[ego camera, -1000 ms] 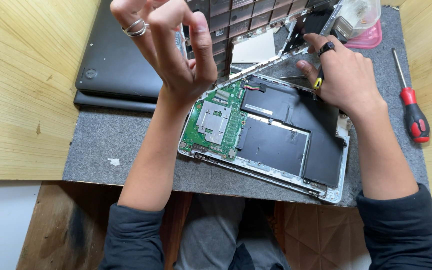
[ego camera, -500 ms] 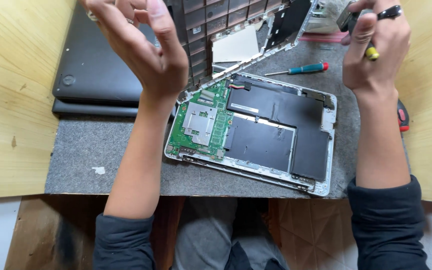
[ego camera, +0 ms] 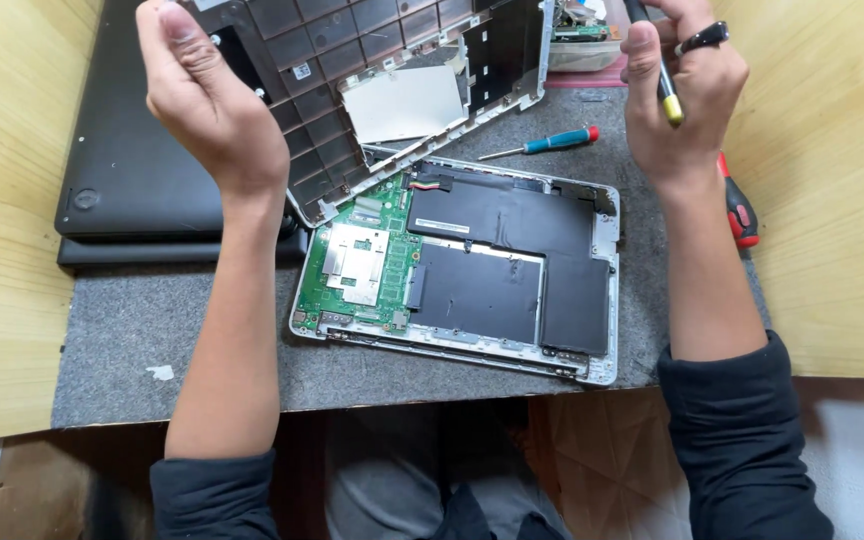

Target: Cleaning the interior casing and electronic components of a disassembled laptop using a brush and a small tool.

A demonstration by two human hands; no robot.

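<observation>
Dark pushed-up sleeves, black ring on right hand (ego camera: 687,95), grey trousers.

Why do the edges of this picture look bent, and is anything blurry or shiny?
Head view: the wide lens bows the wooden walls outward; light is soft and even, with a faint sheen on the closed black laptop; the opened laptop base is sharp, the left hand and right hand near the top edge slightly soft.
</observation>
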